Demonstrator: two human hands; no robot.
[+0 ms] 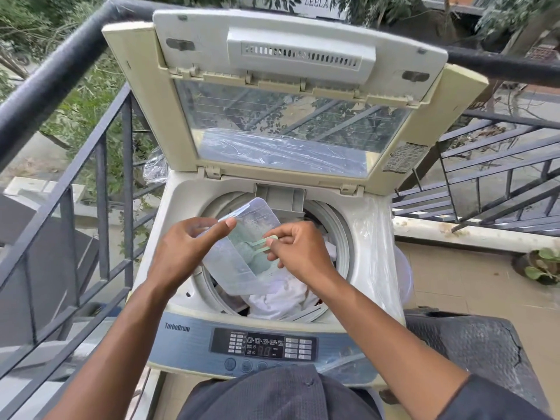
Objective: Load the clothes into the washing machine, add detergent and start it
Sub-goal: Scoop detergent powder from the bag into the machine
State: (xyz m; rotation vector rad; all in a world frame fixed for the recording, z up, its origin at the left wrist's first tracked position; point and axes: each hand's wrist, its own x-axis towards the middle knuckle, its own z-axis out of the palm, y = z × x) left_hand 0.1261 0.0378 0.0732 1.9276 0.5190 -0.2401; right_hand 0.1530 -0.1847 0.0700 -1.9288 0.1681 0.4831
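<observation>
Head view looks down on a top-loading washing machine (181, 207) with its lid (291, 95) raised at the far side and white clothes (281, 294) lying in the near part of the drum (341, 237). Over the drum mouth, the left hand (185, 247) pinches the far-left edge of a translucent detergent pouch (242, 253) between thumb and fingers, while the right hand (298, 248) has its fingers curled round the handle of a pale green scoop (260, 242) reaching into the pouch. To do this step well, I judge, the pouch should stay above the drum so spills fall on the laundry, the opening should be kept wide with the left hand, and the scoop should be lifted out level before being tipped over the clothes. Through the cloudy, slightly crumpled pouch wall, greenish detergent shows. Nearest the person, the control panel (263, 344) shows a lit display, its digits too small to read
</observation>
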